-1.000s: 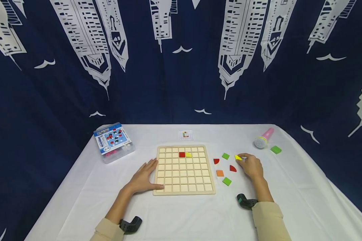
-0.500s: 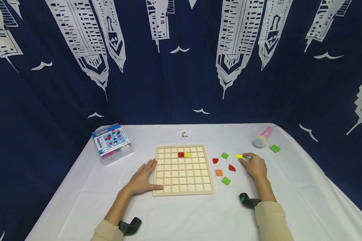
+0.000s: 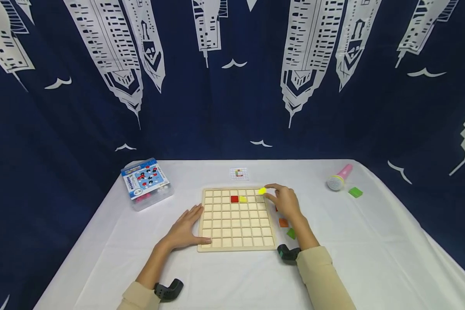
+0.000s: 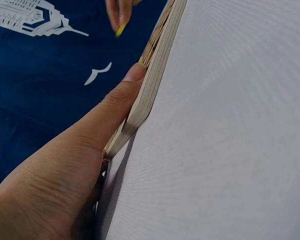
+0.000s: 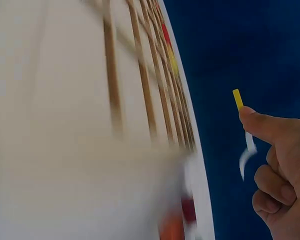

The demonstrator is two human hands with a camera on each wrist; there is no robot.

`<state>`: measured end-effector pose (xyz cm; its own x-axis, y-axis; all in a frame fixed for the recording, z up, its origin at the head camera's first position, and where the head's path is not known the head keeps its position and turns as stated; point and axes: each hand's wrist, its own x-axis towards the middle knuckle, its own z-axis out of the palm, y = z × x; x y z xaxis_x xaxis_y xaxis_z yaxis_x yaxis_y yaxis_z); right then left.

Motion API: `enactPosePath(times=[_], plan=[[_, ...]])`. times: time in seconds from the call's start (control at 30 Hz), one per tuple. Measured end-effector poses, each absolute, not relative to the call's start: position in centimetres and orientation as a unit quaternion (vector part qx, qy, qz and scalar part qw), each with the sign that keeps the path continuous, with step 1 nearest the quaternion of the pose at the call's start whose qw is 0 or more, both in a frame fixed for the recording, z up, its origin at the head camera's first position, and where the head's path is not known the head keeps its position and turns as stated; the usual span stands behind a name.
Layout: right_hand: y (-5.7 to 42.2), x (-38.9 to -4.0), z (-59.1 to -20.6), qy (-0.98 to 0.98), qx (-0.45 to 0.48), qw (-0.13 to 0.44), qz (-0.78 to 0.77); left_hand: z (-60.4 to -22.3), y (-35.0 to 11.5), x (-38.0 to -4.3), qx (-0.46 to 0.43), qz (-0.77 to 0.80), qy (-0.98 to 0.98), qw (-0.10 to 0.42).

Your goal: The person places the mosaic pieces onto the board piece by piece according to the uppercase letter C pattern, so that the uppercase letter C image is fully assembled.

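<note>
A wooden grid board [image 3: 231,224] lies on the white table, with a red tile [image 3: 234,199] and a yellow tile [image 3: 243,199] side by side in its second row from the far edge. My left hand [image 3: 184,228] rests along the board's left side, fingers spread and straight, thumb on the near left corner. Between thumb and fingertip my right hand [image 3: 288,201] pinches another yellow tile [image 3: 262,190], raised over the board's far right corner. The right wrist view shows that held tile [image 5: 237,98] edge-on above the thumb tip.
Right of the board lie an orange tile [image 3: 283,222] and a green tile [image 3: 291,233], with others hidden under my right hand. A small pattern card [image 3: 239,174] lies behind the board. A plastic box [image 3: 147,184], a toy microphone [image 3: 339,177] and a green tile [image 3: 355,192] are farther out.
My right hand has carried the yellow tile leftward, from beside the loose tiles to over the board's far right corner. My left hand has stayed at the board's edge.
</note>
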<state>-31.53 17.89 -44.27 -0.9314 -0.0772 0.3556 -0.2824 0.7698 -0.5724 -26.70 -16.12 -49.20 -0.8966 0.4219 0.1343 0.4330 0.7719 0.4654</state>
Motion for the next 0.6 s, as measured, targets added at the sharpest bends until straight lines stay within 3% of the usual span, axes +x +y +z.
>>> enactPosePath(times=[0.27,0.6], plan=[[9.6,-33.1,-45.2,-0.927,0.153,0.105,0.327,-49.1,-15.9,-26.7,-0.231,-0.243,-0.942,0.009],[7.2,-34.1,-46.3,-0.949,0.14,0.079,0.273,-49.2,-16.3,-26.9,-0.231,-0.241,-0.943,0.011]])
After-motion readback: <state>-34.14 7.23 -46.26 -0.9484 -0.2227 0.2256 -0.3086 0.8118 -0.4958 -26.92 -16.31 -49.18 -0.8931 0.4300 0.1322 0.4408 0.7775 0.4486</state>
